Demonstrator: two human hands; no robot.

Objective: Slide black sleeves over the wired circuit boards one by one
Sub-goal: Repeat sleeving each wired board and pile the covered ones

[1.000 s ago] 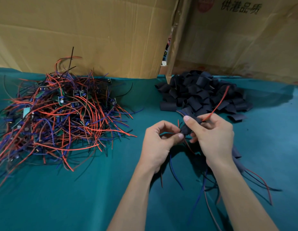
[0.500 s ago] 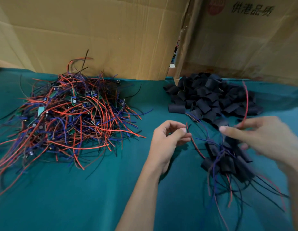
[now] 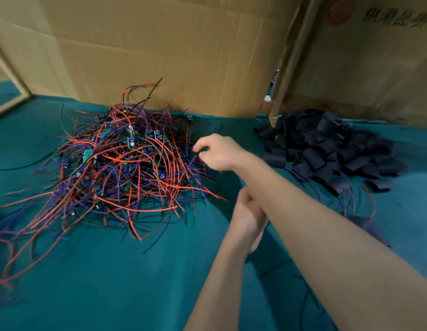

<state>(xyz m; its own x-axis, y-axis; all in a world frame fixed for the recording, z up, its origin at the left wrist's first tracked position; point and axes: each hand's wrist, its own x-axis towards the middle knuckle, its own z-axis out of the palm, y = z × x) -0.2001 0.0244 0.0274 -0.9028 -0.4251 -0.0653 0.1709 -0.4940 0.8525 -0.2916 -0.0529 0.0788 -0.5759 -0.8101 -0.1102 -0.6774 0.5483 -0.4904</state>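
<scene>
While the right hand (image 3: 220,152) reaches across the left forearm to the near right edge of the wire heap (image 3: 116,168), its thumb and forefinger pinch at the ends of a few strands there; whether a board hangs on those strands cannot be told. That heap, a tangle of red, blue and black leads with small green circuit boards (image 3: 131,142) caught among them, lies loose on the teal worktop (image 3: 112,283) and serves as the landmark for everything else. Just right of the heap and nearer the viewer sits the left hand (image 3: 247,216), largely hidden beneath the crossing right forearm; its fingers look curled, but the state of its grip cannot be made out, nor whether it holds anything. Well to the right of the heap, a pile of black sleeves (image 3: 327,149) is spread on the worktop, short flattened tubes lying at all angles. Nearer than the sleeve pile, and still right of the heap, a few sleeved pieces (image 3: 365,220) trail red and dark wires over the cloth, though blur hides their detail. Behind the heap stand cardboard boxes (image 3: 159,48), their walls upright against the back of the worktop; one further right carries printed characters and a red mark. What those boxes contain cannot be seen.
</scene>
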